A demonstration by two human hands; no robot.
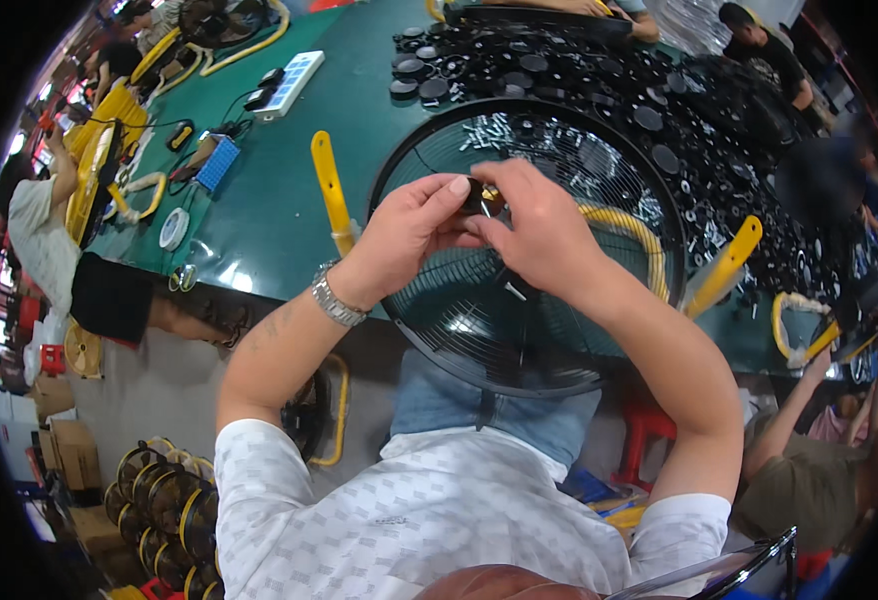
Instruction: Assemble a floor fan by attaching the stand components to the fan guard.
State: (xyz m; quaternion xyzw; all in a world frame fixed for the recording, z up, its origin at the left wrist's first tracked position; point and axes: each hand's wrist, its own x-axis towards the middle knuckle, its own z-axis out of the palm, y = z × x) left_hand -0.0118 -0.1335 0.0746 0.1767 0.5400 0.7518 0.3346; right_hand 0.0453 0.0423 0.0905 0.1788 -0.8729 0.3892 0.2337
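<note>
My left hand (414,222) and my right hand (539,215) meet over a fan. Between their fingertips is a small black round part (475,196), with a brass-coloured and silvery metal bit beside it; the fingers partly cover it, so its exact kind is unclear. Both hands are closed in a pinch. Below them lies a round black wire fan guard (459,335), its near edge above my lap. A loose silver screw (515,291) rests on the guard under my right wrist. Yellow flat brackets stand at either side, left (331,190) and right (727,264).
Black knobs and discs (534,65) with loose screws cover the green table's (344,75) far right. A curved yellow tube (631,225) shows at the guard's right. Leftward are a white power strip (292,84), a blue box (219,163) and a tape roll (174,229). Co-workers sit around.
</note>
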